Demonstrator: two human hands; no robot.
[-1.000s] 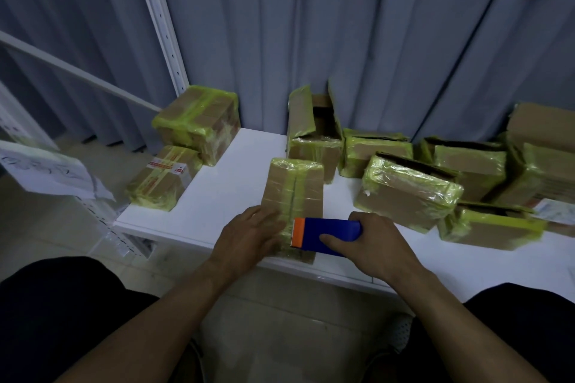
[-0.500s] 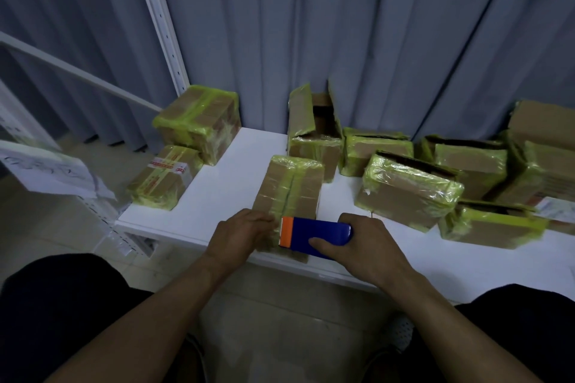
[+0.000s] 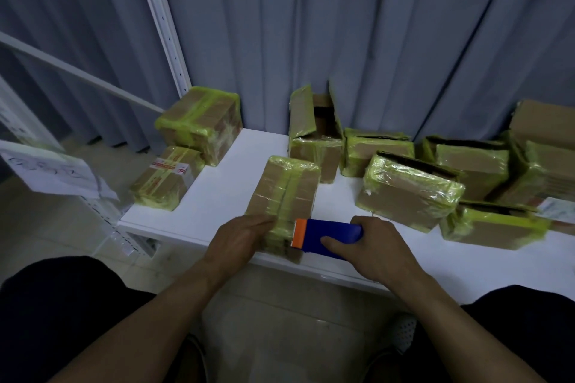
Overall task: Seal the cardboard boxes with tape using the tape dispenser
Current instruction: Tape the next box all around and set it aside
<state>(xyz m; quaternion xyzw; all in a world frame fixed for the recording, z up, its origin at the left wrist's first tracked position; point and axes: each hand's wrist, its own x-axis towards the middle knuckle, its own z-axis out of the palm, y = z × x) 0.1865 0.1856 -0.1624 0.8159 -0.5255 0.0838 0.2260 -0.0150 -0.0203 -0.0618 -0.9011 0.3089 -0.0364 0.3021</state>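
Head view: a box [image 3: 286, 190] lies at the near edge of a white table [image 3: 217, 196], long axis pointing away from the person. Yellow-green tape covers its far end and runs down the middle of its top.

Left hand [image 3: 236, 236]: holds the near left part of the box, fingers bent over the top face. The thumb is hidden.

Right hand [image 3: 376, 242]: grips a blue dispenser [image 3: 329, 235], thumb on the near face, fingers curled over the far side. The dispenser's orange end, with a toothed edge, touches the near right part of the box top, beside the left fingertips.

Behind the box stands an open box [image 3: 314, 137], flaps upright. To its right, several taped boxes [image 3: 407, 193] sit close together, some with dark gaps along their upper edges.

At the table's left edge are two more taped boxes: a high one [image 3: 199, 121] and a low one [image 3: 165, 180] bearing a red-and-white strip.

A grey curtain [image 3: 311, 40] hangs behind the table. A white perforated post [image 3: 161, 25] rises at left.
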